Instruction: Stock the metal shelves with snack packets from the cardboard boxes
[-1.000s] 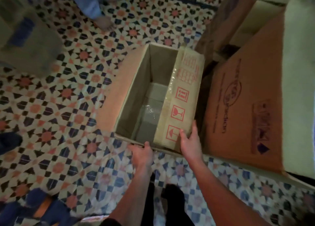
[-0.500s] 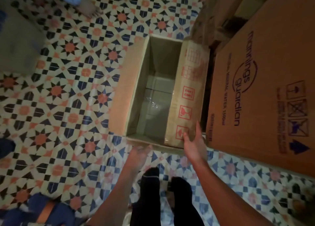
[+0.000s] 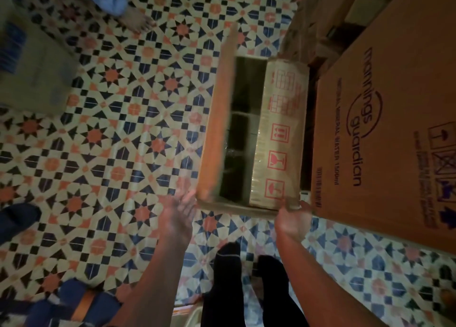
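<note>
1. Head view, risks: the open cardboard box sits at centre right of the frame on the tiled floor. Its left flap stands up and is blurred. The left hand is just below the box's near left corner with its grip spread and fingers straight, holding nothing. If the box is lifted from one side only, it would likely tip or twist.
2. The right hand touches the near right corner. Its fingers are hidden by the cardboard, so I cannot tell whether that grip is pinching the edge or only pushing. A loose hold there could let the corner slip.
3. The box lies tight beside the large carton at the right, and dark-socked feet stand just below it, so dragging it could snag it or catch a toe.
4. Contents: the box interior is dark, with only a glint of clear film. I see no snack packets, so it is probably empty. No metal shelves are in view.
5. The large carton shows only a closed face. A blurred box at upper left and stacked cartons at upper right hide their contents.
</note>
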`<state>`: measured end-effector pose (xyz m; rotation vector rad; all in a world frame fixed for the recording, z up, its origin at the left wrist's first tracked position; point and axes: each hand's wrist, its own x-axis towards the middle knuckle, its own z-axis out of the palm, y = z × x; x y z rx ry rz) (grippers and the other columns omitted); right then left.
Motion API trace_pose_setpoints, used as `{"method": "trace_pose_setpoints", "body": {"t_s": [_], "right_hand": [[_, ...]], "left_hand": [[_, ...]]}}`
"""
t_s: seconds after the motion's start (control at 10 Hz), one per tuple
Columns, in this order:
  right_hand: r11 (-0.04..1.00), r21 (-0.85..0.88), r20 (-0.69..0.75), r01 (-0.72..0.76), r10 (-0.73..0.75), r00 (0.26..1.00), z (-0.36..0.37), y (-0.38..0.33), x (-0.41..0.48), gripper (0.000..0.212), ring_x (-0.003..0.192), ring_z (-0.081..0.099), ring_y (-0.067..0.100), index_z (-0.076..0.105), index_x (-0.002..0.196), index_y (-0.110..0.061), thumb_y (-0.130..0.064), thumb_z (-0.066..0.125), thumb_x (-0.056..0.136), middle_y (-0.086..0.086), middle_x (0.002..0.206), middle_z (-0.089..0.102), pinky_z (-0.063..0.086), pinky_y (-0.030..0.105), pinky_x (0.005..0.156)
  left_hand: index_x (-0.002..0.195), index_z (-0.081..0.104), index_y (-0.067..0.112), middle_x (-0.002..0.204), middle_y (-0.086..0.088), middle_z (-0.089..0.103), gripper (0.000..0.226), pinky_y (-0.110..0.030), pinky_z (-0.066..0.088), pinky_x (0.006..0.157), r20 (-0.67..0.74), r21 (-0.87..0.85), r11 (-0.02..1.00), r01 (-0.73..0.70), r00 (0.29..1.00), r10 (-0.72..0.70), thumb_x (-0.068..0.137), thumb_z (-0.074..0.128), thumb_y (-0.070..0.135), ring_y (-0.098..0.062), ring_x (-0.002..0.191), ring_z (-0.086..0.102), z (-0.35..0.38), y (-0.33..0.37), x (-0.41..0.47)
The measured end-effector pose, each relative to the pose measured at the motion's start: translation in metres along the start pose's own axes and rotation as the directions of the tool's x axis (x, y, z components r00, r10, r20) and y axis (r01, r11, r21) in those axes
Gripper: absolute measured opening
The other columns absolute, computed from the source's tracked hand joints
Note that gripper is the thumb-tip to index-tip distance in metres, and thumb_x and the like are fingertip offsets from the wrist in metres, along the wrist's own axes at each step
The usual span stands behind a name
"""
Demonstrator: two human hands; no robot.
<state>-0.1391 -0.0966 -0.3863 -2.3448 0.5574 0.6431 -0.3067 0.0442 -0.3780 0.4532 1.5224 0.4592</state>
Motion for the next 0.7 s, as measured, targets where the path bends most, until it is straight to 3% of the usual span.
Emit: {"method": "trace_pose_setpoints", "body": {"t_s": [0.1,0.2,0.3,0.4,0.5,0.6,0.7], "right_hand": [[0.986,0.069,0.003,-0.15,0.15,0.989,0.003,-0.001,-0.003,0.061,0.121,0.056,0.037,0.044,0.138,-0.001,-0.035,0.068,0.093,0.019,0.132,0.057,0.046,0.039,0.093],[0.911,0.189,0.141,-0.367,0.344,0.928,0.01,0.002,-0.001,0.055,0.105,0.061,0.035,0.049,0.124,-0.009,-0.048,0.068,0.089,0.013,0.121,0.061,0.055,0.043,0.086],[0.748,0.422,0.294,-0.513,0.422,0.858,0.01,0.0,0.0,0.038,0.096,0.064,0.029,0.055,0.11,-0.01,-0.042,0.066,0.093,0.01,0.111,0.063,0.062,0.035,0.065],[0.673,0.505,0.334,-0.541,0.425,0.841,0.006,0.002,0.006,0.049,0.109,0.065,0.028,0.058,0.121,-0.007,-0.046,0.064,0.093,0.006,0.124,0.063,0.054,0.02,0.043],[0.716,0.479,0.327,-0.508,0.392,0.86,0.001,0.007,0.015,0.029,0.093,0.068,0.022,0.057,0.1,-0.015,-0.043,0.063,0.094,0.006,0.111,0.066,0.053,0.029,0.072],[0.765,0.428,0.324,-0.481,0.367,0.872,-0.012,0.004,0.016,0.019,0.075,0.064,0.015,0.054,0.087,-0.017,-0.031,0.056,0.101,0.002,0.09,0.062,0.05,0.029,0.073],[0.812,0.39,0.306,-0.433,0.329,0.893,-0.019,0.005,0.009,0.023,0.073,0.063,0.012,0.054,0.08,-0.019,-0.023,0.053,0.102,0.006,0.086,0.062,0.051,0.028,0.071]], "left_hand": [[0.119,0.06,0.011,0.134,-0.011,0.059,0.023,-0.035,0.05,0.095,0.03,0.317,0.935,-0.157,0.987,0.156,0.096,0.058,0.016,-0.024,0.116,0.06,0.013,0.006,-0.002],[0.118,0.06,0.014,0.127,-0.007,0.061,0.036,-0.045,0.049,0.1,0.013,0.625,0.743,-0.241,0.954,0.299,0.086,0.073,0.021,-0.024,0.113,0.059,0.019,0.004,0.007],[0.113,0.058,0.017,0.116,-0.002,0.062,0.033,-0.046,0.051,0.097,0.105,0.67,0.691,-0.272,0.956,0.274,0.084,0.074,0.017,-0.024,0.108,0.06,0.027,-0.003,0.007],[0.12,0.06,0.013,0.116,0.0,0.064,0.037,-0.04,0.051,0.097,0.148,0.692,0.66,-0.291,0.953,0.266,0.086,0.073,0.013,-0.021,0.111,0.061,0.035,-0.007,0.01],[0.127,0.058,0.016,0.116,0.005,0.062,0.043,-0.029,0.048,0.093,0.184,0.726,0.631,-0.275,0.961,0.207,0.087,0.07,0.007,-0.018,0.111,0.06,0.037,-0.009,0.007],[0.131,0.055,0.016,0.124,0.0,0.065,0.043,-0.031,0.047,0.095,0.236,0.753,0.595,-0.279,0.96,0.152,0.09,0.066,0.005,-0.019,0.114,0.061,0.037,-0.008,0.006],[0.142,0.046,0.014,0.136,-0.005,0.058,0.05,-0.039,0.044,0.106,0.282,0.816,0.491,-0.303,0.952,0.12,0.094,0.06,0.011,-0.025,0.126,0.054,0.04,-0.005,-0.005]]}}
